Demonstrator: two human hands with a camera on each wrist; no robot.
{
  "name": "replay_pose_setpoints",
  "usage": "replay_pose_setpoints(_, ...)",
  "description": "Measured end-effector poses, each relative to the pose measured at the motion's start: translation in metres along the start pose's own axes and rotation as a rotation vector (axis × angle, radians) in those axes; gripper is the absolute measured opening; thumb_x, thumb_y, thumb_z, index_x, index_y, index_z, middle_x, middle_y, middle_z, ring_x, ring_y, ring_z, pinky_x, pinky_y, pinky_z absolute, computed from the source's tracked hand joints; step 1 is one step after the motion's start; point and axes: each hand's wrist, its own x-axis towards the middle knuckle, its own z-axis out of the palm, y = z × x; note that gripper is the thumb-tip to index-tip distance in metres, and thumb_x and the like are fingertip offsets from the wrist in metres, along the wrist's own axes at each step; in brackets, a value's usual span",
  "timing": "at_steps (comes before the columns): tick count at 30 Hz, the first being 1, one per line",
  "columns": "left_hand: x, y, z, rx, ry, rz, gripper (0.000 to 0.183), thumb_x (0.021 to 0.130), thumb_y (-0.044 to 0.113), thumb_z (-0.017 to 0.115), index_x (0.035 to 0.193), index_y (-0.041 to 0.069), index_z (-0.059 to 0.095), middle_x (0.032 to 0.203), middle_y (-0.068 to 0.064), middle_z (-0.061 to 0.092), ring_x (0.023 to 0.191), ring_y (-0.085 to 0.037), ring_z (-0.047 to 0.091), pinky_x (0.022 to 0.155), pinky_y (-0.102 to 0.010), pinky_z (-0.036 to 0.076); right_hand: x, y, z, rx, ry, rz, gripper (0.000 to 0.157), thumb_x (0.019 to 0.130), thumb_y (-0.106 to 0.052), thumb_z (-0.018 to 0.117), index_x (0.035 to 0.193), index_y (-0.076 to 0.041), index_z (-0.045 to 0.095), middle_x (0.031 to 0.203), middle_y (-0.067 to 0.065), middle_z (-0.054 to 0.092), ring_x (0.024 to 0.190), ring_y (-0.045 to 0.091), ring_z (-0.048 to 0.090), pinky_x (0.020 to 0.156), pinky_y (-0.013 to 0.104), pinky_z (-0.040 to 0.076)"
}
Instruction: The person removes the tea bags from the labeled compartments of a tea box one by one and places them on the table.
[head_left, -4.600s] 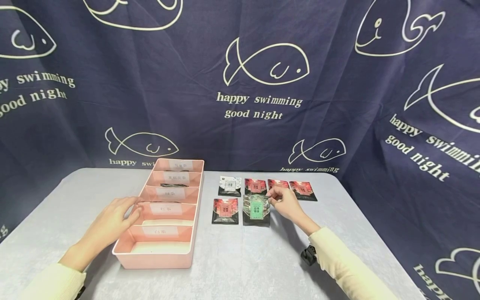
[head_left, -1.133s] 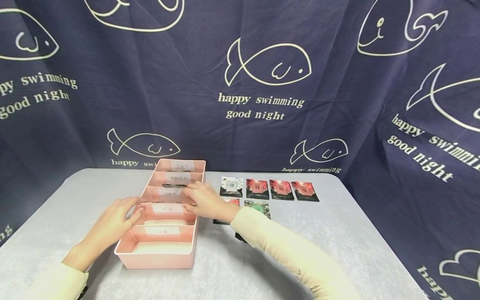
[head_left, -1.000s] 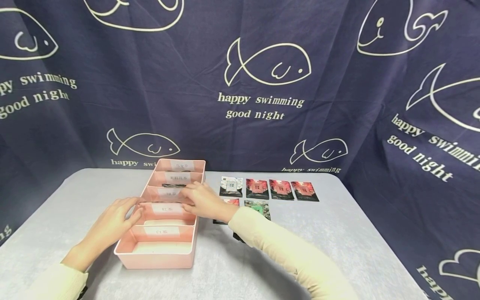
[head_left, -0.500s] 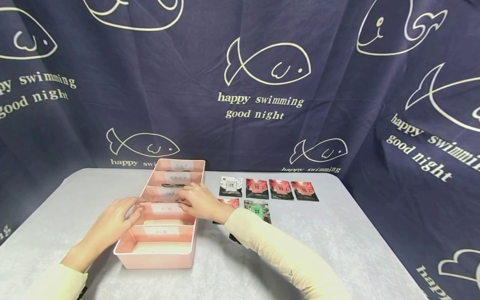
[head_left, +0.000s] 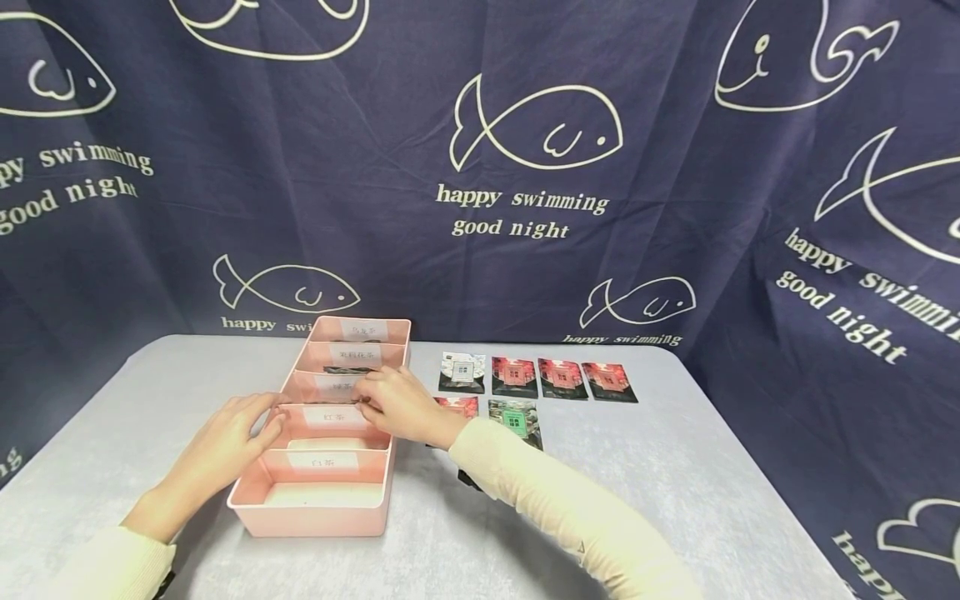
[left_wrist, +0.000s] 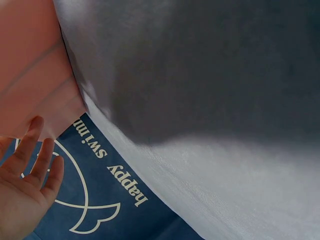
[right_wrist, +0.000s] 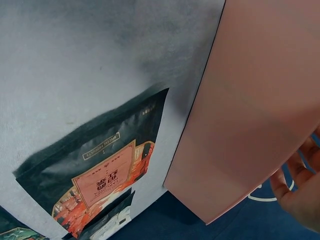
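A pink divided box (head_left: 315, 523) with paper labels on its dividers stands left of centre. My left hand (head_left: 232, 437) rests at its left rim, thumb over the edge; in the left wrist view the fingers (left_wrist: 44, 160) lie fairly straight against the pink wall. My right hand (head_left: 405, 404) reaches over the right rim into the middle compartment, at the label (head_left: 337, 387) for green tea. Its fingertips are partly hidden there, and I cannot tell whether they pinch anything. A green tea packet (head_left: 516, 418) lies right of the box, partly behind the right forearm.
Three red packets (head_left: 514, 377) and a white one (head_left: 461, 372) lie in a back row. Another red packet (head_left: 459, 406) is mostly hidden by the right hand; the right wrist view shows it beside the box. Dark packet edges (head_left: 348, 370) show in a rear compartment.
My right hand, earlier pinching a green packet on the table, has moved left to the box. Over the last second it has shifted slightly further left inside the compartment. The left hand has stayed.
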Motion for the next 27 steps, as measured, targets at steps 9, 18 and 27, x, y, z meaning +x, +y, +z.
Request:
replay_pose_setpoints(9,-0.0001,0.0003,0.0001,-0.011,0.005,0.007,0.023,0.087,0.02,0.057,0.106,0.006,0.061,0.104,-0.016,0.065,0.1,-0.037,0.056,0.086,-0.052,0.043,0.0004,0.0007,0.002,0.043,0.068,-0.003,0.011,0.086,-0.018,0.058,0.092,-0.02,0.067,0.091,-0.009,0.068,0.086,0.008,0.06,0.069,0.022,0.047)
replay_pose_setpoints(18,-0.0004,0.0006,-0.0005,-0.01,0.009,0.002,0.023,0.087,0.02,0.057,0.106,0.006,0.061,0.104,-0.016,0.064,0.1,-0.037,0.055,0.086,-0.051,0.043,0.0004,0.0019,0.0059,0.069,0.151,0.08,0.008,0.086,-0.019,0.058,0.088,-0.02,0.066,0.076,-0.01,0.063,0.07,0.005,0.055,0.061,0.021,0.043)
replay_pose_setpoints(27,-0.0002,0.0005,-0.0006,-0.009,0.002,0.001,0.025,0.088,0.021,0.056,0.108,0.006,0.06,0.105,-0.017,0.064,0.1,-0.037,0.055,0.087,-0.052,0.042,0.0011,0.0058,0.0034,0.123,0.209,0.157,0.009,0.085,-0.019,0.06,0.089,-0.019,0.067,0.078,-0.009,0.065,0.069,0.007,0.055,0.058,0.02,0.039)
